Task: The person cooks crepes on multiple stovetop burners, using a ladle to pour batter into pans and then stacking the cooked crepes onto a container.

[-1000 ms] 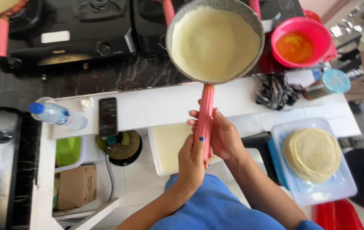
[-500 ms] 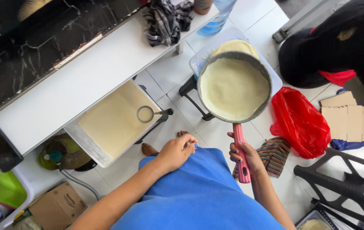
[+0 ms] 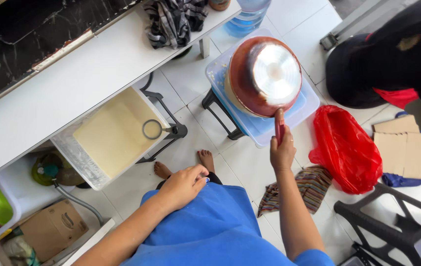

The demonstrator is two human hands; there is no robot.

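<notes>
Right hand [image 3: 282,153] holds upturned pan [image 3: 264,76] over tray [image 3: 259,129]; left hand [image 3: 185,186] probably rests.

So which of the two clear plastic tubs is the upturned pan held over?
The blue-tinted tub on the black stool, under the pan gripped by the right hand. The other tub holds pale batter.

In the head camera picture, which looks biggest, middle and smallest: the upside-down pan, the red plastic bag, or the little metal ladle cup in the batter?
1. Red plastic bag and upside-down pan: they look about alike, and the pan is raised nearer the camera, so I won't rank them.
2. Ladle cup: clearly smallest.
</notes>
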